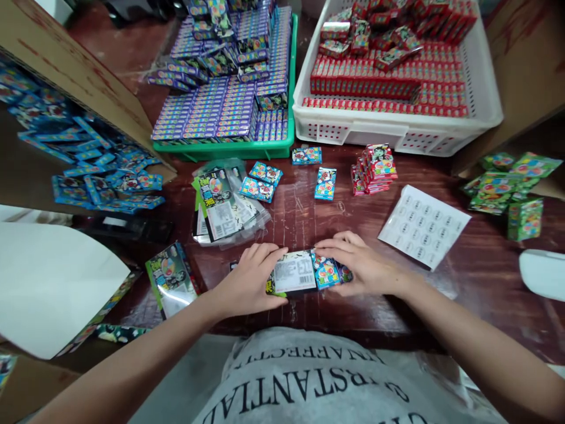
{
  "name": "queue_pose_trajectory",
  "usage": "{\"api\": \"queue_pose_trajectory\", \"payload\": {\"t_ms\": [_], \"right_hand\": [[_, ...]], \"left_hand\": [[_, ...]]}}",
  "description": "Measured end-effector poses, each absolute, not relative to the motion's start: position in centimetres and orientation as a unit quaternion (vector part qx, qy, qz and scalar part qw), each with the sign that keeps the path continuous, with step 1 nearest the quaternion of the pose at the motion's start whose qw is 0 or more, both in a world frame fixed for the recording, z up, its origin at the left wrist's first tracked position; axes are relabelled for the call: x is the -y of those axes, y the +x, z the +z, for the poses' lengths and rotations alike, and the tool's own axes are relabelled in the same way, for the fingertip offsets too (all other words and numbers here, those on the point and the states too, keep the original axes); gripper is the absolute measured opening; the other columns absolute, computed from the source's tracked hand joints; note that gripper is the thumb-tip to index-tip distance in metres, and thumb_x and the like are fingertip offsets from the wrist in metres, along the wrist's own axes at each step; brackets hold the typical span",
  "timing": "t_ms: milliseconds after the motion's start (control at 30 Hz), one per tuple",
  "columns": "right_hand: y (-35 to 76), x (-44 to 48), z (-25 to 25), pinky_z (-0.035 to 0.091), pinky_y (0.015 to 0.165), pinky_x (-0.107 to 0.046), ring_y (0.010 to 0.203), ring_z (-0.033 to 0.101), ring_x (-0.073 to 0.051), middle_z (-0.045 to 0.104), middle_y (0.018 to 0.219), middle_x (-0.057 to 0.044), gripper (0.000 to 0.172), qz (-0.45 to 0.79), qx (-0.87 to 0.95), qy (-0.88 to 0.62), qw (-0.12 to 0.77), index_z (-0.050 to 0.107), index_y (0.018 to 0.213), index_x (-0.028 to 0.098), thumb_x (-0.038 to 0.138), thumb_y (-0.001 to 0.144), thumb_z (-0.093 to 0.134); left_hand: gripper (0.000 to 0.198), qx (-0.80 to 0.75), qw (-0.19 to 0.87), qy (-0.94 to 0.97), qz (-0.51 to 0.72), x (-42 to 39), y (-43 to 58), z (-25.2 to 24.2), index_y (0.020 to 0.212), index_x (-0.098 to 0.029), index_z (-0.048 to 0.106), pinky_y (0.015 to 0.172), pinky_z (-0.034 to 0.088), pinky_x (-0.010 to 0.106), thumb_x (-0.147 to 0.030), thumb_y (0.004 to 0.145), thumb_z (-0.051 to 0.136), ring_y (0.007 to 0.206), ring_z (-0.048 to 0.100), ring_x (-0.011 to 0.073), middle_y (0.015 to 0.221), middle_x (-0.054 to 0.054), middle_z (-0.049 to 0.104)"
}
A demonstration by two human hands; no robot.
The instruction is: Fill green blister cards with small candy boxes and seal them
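Note:
At the front of the table my left hand (253, 280) is closed round the left end of a printed plastic sleeve (293, 272) with a white barcode panel. At its right end my right hand (364, 268) grips a small blue candy box (325, 271). A darker purple box (345, 273) shows partly under the right fingers. The blue box meets the sleeve's end; whether part of it lies inside cannot be seen. Just beyond lie flat printed sleeves (217, 203), two blue packets (260, 181), and single blue boxes (325, 184).
A green tray (291, 118) holds purple boxes; a white basket (353, 132) holds red ones. Red packets (375, 169) are stacked before it. A sticker sheet (424, 227) and green packets (498, 188) lie right. Blue packets (106, 171) fill a carton at left, near a filled package (172, 277).

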State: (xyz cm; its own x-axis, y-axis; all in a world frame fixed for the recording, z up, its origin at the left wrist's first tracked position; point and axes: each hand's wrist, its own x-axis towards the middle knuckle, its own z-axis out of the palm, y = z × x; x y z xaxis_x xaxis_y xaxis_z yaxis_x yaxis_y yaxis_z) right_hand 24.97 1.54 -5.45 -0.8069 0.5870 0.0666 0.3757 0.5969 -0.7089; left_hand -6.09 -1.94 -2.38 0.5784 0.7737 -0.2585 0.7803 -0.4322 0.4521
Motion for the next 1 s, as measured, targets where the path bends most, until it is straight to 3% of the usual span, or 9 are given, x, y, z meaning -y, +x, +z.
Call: {"api": "queue_pose_trajectory", "payload": {"t_ms": [233,333,400,500,600,1000], "right_hand": [[24.5,-1.7,-6.3,0.041,0.109,-0.06,0.13,0.046,-0.034,0.052,0.148,-0.013,0.071,0.331,0.884,-0.294,0.148,0.048,0.144,0.022,0.046,0.083,0.076],[26.3,-1.2,-6.0,0.027,0.118,-0.068,0.145,0.035,-0.039,0.034,0.161,-0.019,0.092,0.329,0.892,-0.283,0.124,0.036,0.154,0.02,0.059,0.08,0.076],[27.7,-1.1,-5.7,0.021,0.12,-0.069,0.148,0.033,-0.039,0.03,0.163,-0.02,0.093,0.325,0.891,-0.296,0.11,0.031,0.157,0.019,0.053,0.083,0.075],[28.8,-1.6,-5.2,0.035,0.118,-0.06,0.14,0.044,-0.034,0.045,0.153,-0.018,0.075,0.336,0.879,-0.314,0.126,0.04,0.153,0.02,0.039,0.088,0.073],[28.3,-2.3,-5.1,0.045,0.112,-0.052,0.135,0.049,-0.031,0.05,0.147,-0.015,0.073,0.365,0.872,-0.293,0.145,0.046,0.149,0.021,0.041,0.086,0.075],[27.8,-2.1,-5.6,0.042,0.114,-0.055,0.134,0.048,-0.031,0.052,0.145,-0.013,0.073,0.344,0.877,-0.305,0.14,0.046,0.149,0.024,0.04,0.085,0.078]], "left_hand": [[0.095,-0.482,0.275,0.832,0.001,1.9,-4.9,-2.9,0.152,-0.021,0.035,0.112,0.037,0.055,-0.05,0.073,0.08,0.126,0.045,0.0345,0.139,0.015,0.047],[0.095,-0.487,0.27,0.831,0.0,1.9,-4.9,-3.0,0.154,-0.023,0.033,0.11,0.038,0.054,-0.05,0.075,0.079,0.123,0.046,0.0341,0.137,0.013,0.047],[0.095,-0.484,0.268,0.833,-0.002,1.8,-4.9,-3.0,0.154,-0.022,0.033,0.111,0.038,0.053,-0.051,0.075,0.078,0.122,0.047,0.0338,0.137,0.013,0.047],[0.095,-0.474,0.266,0.839,-0.004,1.6,-4.7,-3.0,0.153,-0.02,0.034,0.111,0.037,0.052,-0.049,0.075,0.079,0.123,0.046,0.034,0.137,0.014,0.047],[0.095,-0.457,0.268,0.848,-0.004,1.4,-4.3,-3.0,0.153,-0.019,0.034,0.114,0.035,0.052,-0.048,0.075,0.079,0.125,0.044,0.0336,0.139,0.014,0.046],[0.093,-0.447,0.298,0.843,0.007,0.6,-3.6,-3.0,0.152,-0.022,0.035,0.115,0.035,0.051,-0.044,0.074,0.081,0.126,0.045,0.0313,0.138,0.012,0.046]]}}
